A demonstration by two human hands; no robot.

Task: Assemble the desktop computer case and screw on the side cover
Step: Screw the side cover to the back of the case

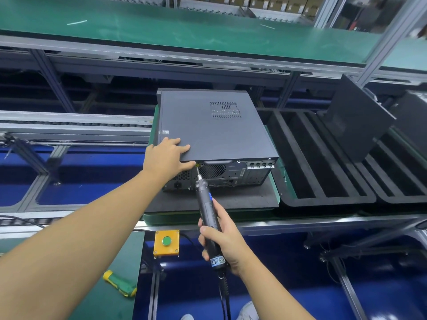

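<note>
Two hands work at the computer case [221,175], which lies flat on a dark pad [242,200] on a green carrier [184,219] on the conveyor line, with its rear panel facing the person. Its grey side cover [208,132] faces up, with a vent grille towards the far right.

The left hand [167,158] rests on the near left corner of the cover. Its fingers are nearly straight and flat on the top, and the thumb stretches along the rear edge just under the cover. It grips nothing.

The right hand [221,237] is wrapped tightly round the black body of an electric screwdriver [205,205], which is tilted up and away. The bit meets the top of the rear panel just beside the left thumb. The screw itself is too small to make out. A cable hangs from the tool's lower end.

Black foam trays [323,172] sit to the right of the case. On the near side are a yellow box with a green button [166,243] and a green-and-yellow handled tool [120,283], which lies on the green surface [120,255].
</note>
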